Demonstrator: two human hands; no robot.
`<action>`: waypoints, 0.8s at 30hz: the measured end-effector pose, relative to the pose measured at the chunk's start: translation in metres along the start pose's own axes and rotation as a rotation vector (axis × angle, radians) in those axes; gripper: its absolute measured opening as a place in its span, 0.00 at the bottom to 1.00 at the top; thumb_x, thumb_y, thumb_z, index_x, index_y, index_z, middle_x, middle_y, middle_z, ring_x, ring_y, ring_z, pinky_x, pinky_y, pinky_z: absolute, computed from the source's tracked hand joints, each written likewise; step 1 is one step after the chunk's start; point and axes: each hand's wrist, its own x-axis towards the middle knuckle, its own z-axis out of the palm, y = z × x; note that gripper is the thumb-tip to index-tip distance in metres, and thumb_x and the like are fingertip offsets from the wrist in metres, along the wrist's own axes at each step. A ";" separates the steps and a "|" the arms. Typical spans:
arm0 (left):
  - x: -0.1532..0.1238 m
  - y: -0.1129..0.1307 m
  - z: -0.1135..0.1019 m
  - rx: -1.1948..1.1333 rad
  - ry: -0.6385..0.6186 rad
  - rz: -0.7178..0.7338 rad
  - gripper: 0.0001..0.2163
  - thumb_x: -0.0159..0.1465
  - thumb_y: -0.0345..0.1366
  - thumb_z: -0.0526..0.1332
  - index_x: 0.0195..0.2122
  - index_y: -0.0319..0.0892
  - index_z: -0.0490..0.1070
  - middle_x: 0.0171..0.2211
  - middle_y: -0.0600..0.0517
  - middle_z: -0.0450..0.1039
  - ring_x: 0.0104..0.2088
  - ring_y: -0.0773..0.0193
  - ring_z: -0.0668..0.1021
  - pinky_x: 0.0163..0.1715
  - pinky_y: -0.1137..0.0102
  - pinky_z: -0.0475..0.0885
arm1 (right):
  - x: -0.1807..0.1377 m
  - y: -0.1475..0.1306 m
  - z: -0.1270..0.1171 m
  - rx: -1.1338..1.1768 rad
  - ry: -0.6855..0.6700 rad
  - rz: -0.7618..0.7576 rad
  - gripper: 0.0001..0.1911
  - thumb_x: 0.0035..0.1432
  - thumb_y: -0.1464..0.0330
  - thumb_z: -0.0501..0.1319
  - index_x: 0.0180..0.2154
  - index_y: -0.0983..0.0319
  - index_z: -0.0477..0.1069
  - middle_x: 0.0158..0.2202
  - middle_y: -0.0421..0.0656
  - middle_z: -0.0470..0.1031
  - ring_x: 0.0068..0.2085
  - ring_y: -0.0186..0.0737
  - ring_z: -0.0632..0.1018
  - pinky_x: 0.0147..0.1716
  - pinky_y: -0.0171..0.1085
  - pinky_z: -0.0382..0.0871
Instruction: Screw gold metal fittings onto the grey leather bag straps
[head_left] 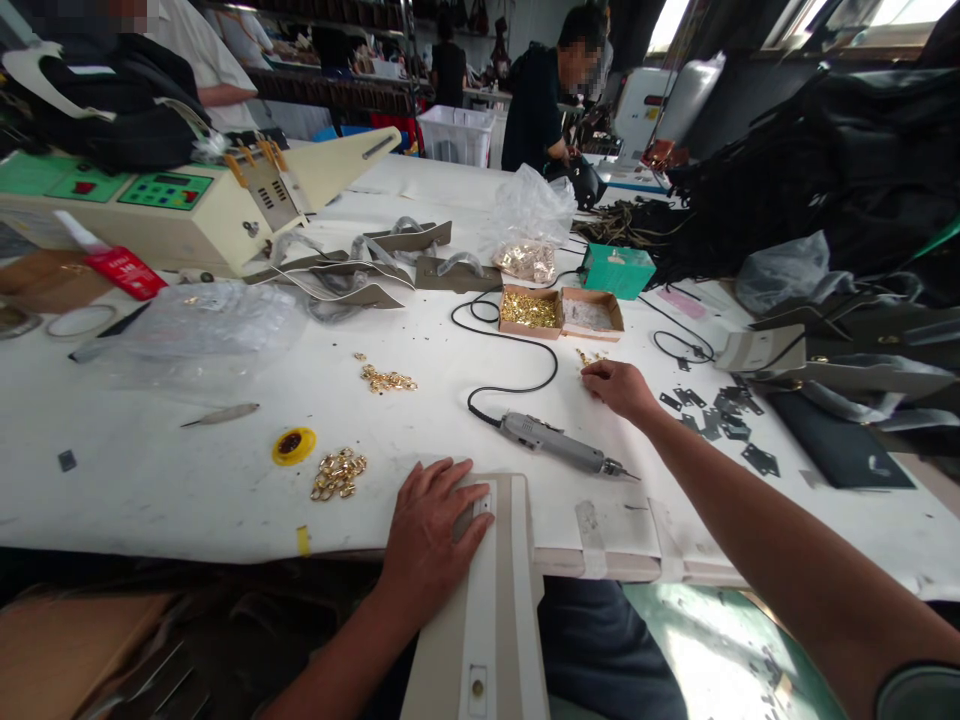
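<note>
My left hand [435, 525] lies flat, fingers spread, on the upper end of a beige leather-like panel [504, 620]. The panel hangs over the table's front edge onto my lap and has a round gold fitting near its lower end. Further off to the right, my right hand [616, 388] reaches down to the table with fingertips drawn together, beside a few small gold metal parts [585, 357]. Whatever is between those fingertips is hidden. Between my hands lies a grey electric screwdriver [555, 442], its bit pointing right and its black cord running back.
Behind are boxes of gold screws [529, 311] and pale small parts [589, 316]. Gold rings [339, 474], gold clasps [386, 379] and a yellow tape roll [293, 446] lie left. Black plates [727, 410] and bag pieces [862, 370] lie right. A person [536, 110] works beyond.
</note>
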 end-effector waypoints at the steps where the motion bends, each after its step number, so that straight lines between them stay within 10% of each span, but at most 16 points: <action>1: 0.000 0.000 0.000 0.003 -0.002 -0.003 0.12 0.66 0.37 0.67 0.50 0.53 0.81 0.61 0.50 0.76 0.63 0.44 0.74 0.66 0.40 0.63 | 0.003 0.002 0.001 0.011 0.005 0.013 0.15 0.60 0.65 0.60 0.44 0.63 0.80 0.25 0.39 0.78 0.26 0.36 0.76 0.29 0.33 0.69; 15: 0.000 0.001 -0.001 -0.002 -0.010 -0.012 0.12 0.66 0.37 0.67 0.50 0.53 0.81 0.62 0.51 0.76 0.63 0.45 0.73 0.67 0.40 0.63 | 0.018 -0.019 0.004 -0.124 0.018 0.123 0.10 0.53 0.69 0.63 0.36 0.62 0.82 0.20 0.39 0.76 0.22 0.37 0.74 0.28 0.34 0.67; 24: 0.000 0.002 -0.002 -0.022 -0.004 -0.016 0.12 0.65 0.36 0.67 0.50 0.52 0.80 0.61 0.51 0.76 0.63 0.45 0.73 0.67 0.39 0.62 | 0.005 -0.014 0.005 -0.335 0.071 -0.042 0.12 0.61 0.64 0.61 0.40 0.59 0.82 0.45 0.48 0.83 0.43 0.45 0.80 0.39 0.36 0.68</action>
